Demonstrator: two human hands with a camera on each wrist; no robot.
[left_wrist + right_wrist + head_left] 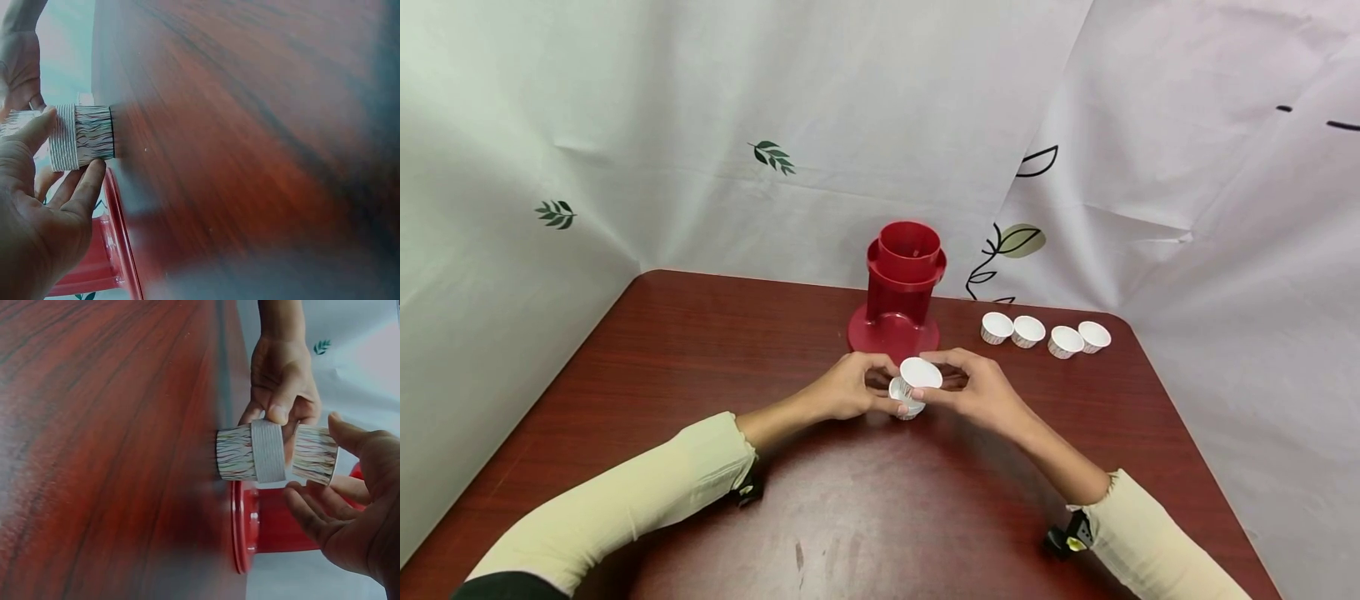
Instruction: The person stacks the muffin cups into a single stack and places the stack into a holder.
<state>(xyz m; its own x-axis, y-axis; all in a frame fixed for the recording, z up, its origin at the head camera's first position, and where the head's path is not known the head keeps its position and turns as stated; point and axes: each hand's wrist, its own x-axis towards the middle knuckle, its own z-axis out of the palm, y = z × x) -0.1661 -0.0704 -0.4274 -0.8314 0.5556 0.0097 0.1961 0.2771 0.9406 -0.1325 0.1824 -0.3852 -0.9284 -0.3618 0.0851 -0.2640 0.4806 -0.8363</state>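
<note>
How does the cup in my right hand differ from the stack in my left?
The cup is single; the stack is several, nested. The cup is held higher, in your right hand; the stack is lower, in your left hand. Both have streaky printed sides.

Stacked cups [251, 453] are blocking the way below my right hand [988, 393]; the red stand [901, 296] is barring the far side, while tabletop [722, 350] is lying free leftward.
</note>
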